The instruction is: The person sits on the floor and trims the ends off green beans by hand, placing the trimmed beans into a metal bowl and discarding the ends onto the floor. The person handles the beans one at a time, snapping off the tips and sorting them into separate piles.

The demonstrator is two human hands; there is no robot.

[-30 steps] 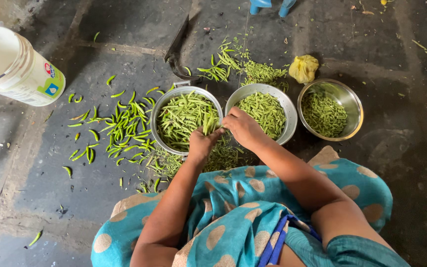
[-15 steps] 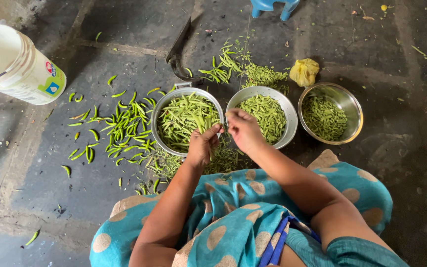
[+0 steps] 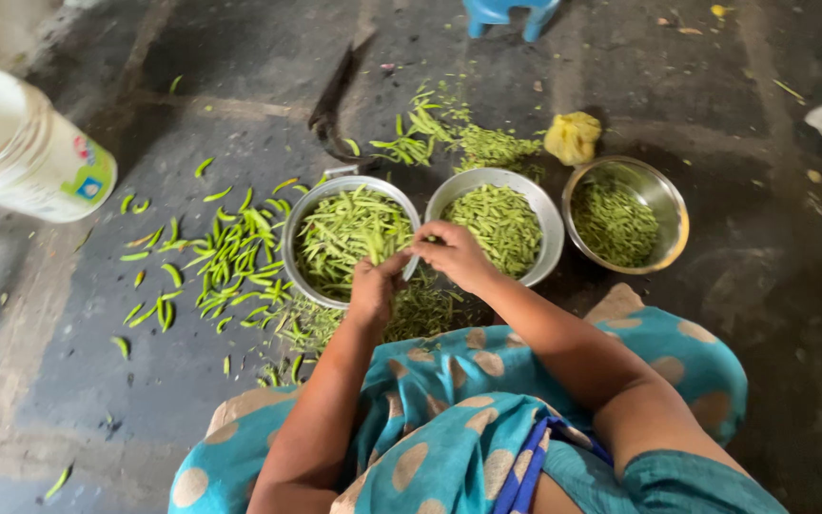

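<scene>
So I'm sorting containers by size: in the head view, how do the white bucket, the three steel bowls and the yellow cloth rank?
1. White bucket, though it's cut off and nearer the camera.
2. Left bowl, middle bowl and right bowl: too alike to rank.
3. Yellow cloth.

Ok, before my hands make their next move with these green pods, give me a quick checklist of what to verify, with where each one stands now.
1. Pod held between both hands: left hand and right hand meet over the left bowl's rim; cannot tell what they pinch.
2. Left bowl holds whole pods: ok.
3. Room in middle bowl: heaped with green pieces; not ok.
4. Room in right bowl: partly filled; ok.
5. Loose pods on the floor, left of the bowls, near the left hand: ok.
6. White bucket apart from the bowls: ok.
</scene>
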